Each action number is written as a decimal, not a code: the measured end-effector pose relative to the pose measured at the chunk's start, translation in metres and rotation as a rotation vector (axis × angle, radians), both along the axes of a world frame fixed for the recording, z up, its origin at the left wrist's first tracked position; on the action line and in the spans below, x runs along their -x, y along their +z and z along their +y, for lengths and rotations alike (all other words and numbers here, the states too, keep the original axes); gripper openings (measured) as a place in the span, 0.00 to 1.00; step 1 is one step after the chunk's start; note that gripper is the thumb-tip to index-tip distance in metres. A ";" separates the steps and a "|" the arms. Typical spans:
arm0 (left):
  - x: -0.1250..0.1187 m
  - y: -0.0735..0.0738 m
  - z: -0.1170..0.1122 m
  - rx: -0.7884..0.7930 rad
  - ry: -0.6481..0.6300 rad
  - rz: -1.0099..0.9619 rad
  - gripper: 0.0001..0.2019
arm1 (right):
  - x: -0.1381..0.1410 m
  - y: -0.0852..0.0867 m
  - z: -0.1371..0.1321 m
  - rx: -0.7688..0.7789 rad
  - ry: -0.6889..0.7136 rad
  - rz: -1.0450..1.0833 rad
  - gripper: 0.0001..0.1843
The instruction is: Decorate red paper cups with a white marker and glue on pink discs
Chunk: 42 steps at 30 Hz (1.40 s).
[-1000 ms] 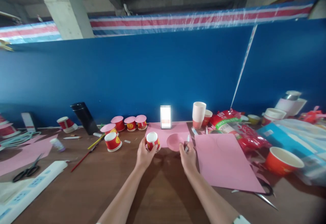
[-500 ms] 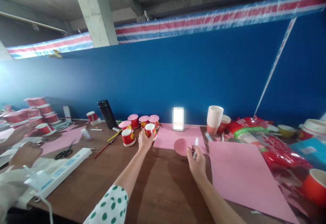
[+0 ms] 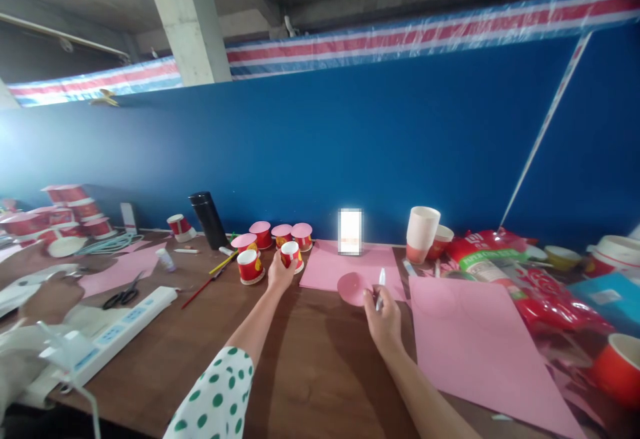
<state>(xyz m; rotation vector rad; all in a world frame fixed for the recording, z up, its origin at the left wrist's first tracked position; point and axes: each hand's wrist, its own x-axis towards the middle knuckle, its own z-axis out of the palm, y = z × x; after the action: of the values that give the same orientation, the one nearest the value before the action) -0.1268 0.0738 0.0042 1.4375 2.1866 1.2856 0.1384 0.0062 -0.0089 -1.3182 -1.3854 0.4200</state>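
Note:
My left hand (image 3: 281,272) is closed around a red paper cup (image 3: 291,252), its white open rim facing up. Just left of it another red paper cup (image 3: 250,267) stands on the table. Several red cups topped with pink paper circles, such as one cup (image 3: 260,234), are grouped behind. Thumb and fingers of my right hand (image 3: 385,318) pinch the edge of a pink paper circle (image 3: 351,289). A slim white pen-like tool (image 3: 381,279) also sticks up from this hand. Its exact kind is unclear.
Pink sheets (image 3: 465,339) lie on the right, beside red plastic packaging (image 3: 545,292) and white paper cups (image 3: 423,229). On the left are a black flask (image 3: 207,221), scissors (image 3: 123,294), a power strip (image 3: 120,332) and another person's hands (image 3: 53,299).
My left hand has shifted slightly left with the cup, near the other uncovered one. My right hand and its paper circle have moved a little left. At far left, the other person's cup has tipped.

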 end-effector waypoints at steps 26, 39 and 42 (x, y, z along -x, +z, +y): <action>0.084 0.001 -0.042 -0.191 0.351 -0.220 0.36 | 0.001 0.007 -0.003 0.003 0.017 -0.019 0.18; 0.081 0.018 -0.066 -0.285 -0.136 -1.063 0.13 | 0.001 0.003 0.000 0.014 0.031 -0.060 0.17; 0.077 0.019 -0.070 -0.228 -0.231 -1.195 0.17 | 0.001 0.001 0.000 0.004 0.025 -0.086 0.17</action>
<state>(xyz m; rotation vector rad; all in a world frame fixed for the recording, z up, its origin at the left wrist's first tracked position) -0.2042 0.0040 0.0232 0.5949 1.0713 1.6861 0.1378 0.0063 -0.0076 -1.3361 -1.4746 0.3867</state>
